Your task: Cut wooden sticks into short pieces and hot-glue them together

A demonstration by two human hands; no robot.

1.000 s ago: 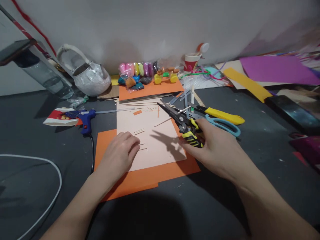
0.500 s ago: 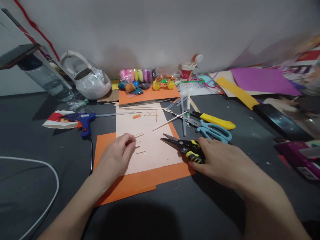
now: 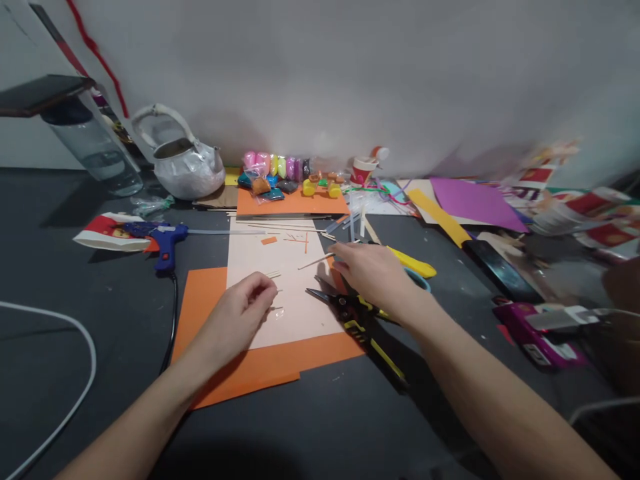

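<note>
Over the pale sheet of paper (image 3: 295, 327), my left hand (image 3: 243, 313) is closed in a pinch; what lies between the fingertips is hidden. Short cut pieces of thin stick (image 3: 273, 274) show just beside those fingers. My right hand (image 3: 373, 272) is at a longer thin wooden stick (image 3: 315, 261), thumb and forefinger closed about it, its left end on the paper. Below that hand lies a pair of black and yellow shears (image 3: 345, 307), blades apart, released on the paper. Blue-handled scissors (image 3: 419, 280) and a yellow cutter (image 3: 415, 262) are partly covered by the right hand.
A blue glue gun (image 3: 167, 243) with its cord lies left. Orange card (image 3: 200, 333) sits under the paper. Behind are a silver kettle-shaped pot (image 3: 187, 170), a water bottle (image 3: 105, 157), clay packets (image 3: 275, 173) and a paper cup (image 3: 363, 171). A phone (image 3: 500, 270) lies right.
My right hand has let go of the shears and moved up and left to the wooden stick. My left hand stays in nearly the same place. The view has shifted slightly right.
</note>
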